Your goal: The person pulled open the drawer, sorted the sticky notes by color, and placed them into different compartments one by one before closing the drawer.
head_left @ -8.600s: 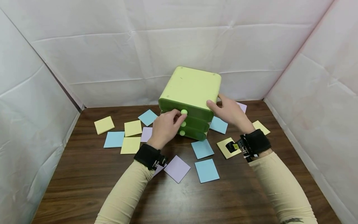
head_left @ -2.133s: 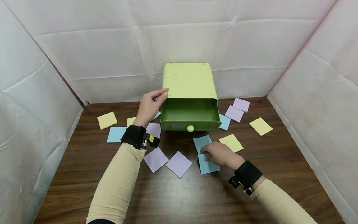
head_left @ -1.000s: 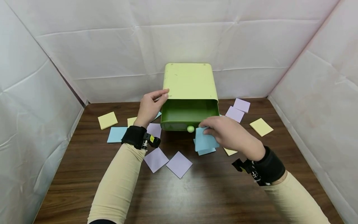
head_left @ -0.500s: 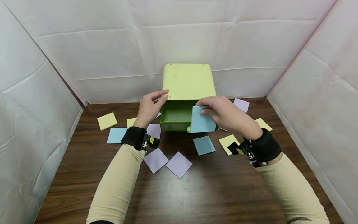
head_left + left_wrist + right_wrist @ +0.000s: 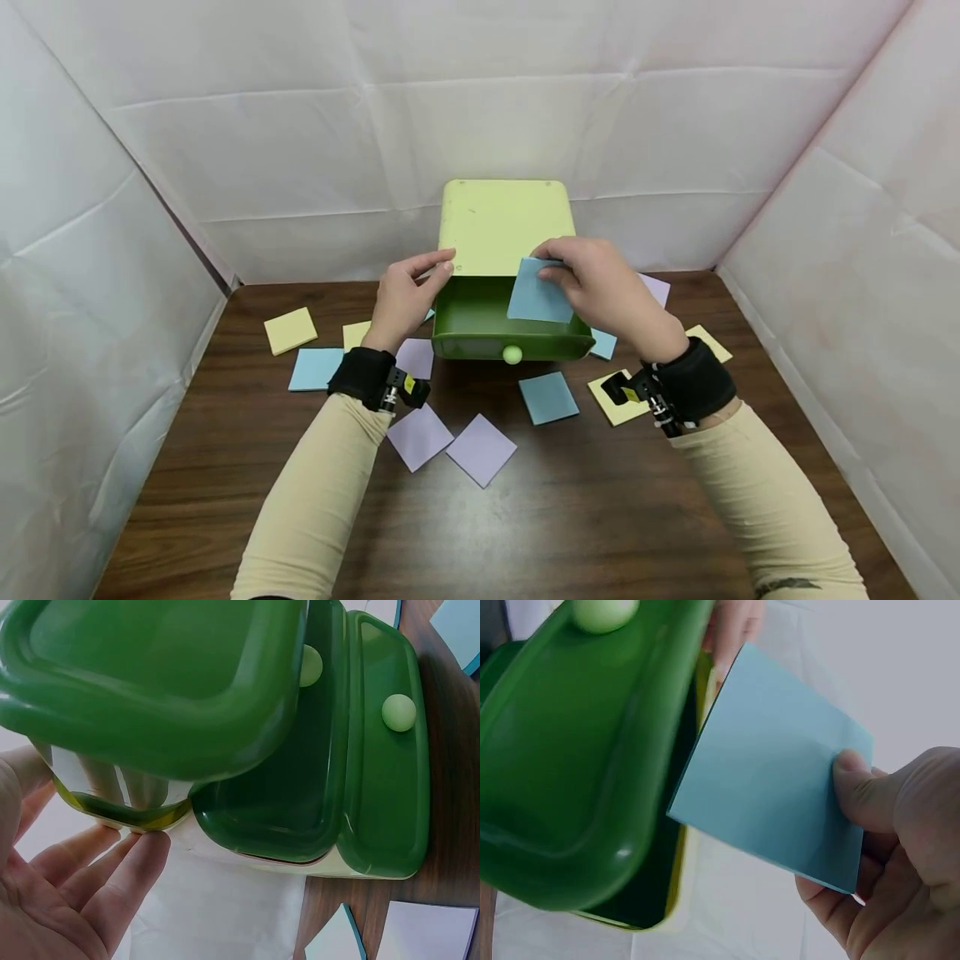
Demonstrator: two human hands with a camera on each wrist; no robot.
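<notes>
From the head camera, the right hand [image 5: 600, 287] is pinching a blue sticky pad [image 5: 540, 292] by its far edge, holding it tilted over the pulled-out top drawer [image 5: 480, 321] of the green organizer [image 5: 506, 225]. The left hand [image 5: 405, 296] is steadying the organizer at its front left corner, fingers straight and touching, not curled round anything. More pads, blue [image 5: 549, 397], purple [image 5: 481, 450] and yellow [image 5: 289, 330], are lying on the counter [image 5: 525, 525] around the box. To do this well, I judge the pad should be levelled and lowered inside the drawer's walls before the grip is loosened, while the left hand is bracing the box.

The left wrist view is showing the open palm and fingers [image 5: 112, 881] just under the organizer's corner, with the lower drawers' knobs [image 5: 398, 712] visible; all of them look closed.

In the right wrist view, thumb and fingers [image 5: 859, 791] are clamping one corner of the blue pad [image 5: 772, 772], which is hanging just beside the drawer's rim [image 5: 592, 757], not yet inside. A corner hold is letting the pad tip, so releasing low seems wiser.
</notes>
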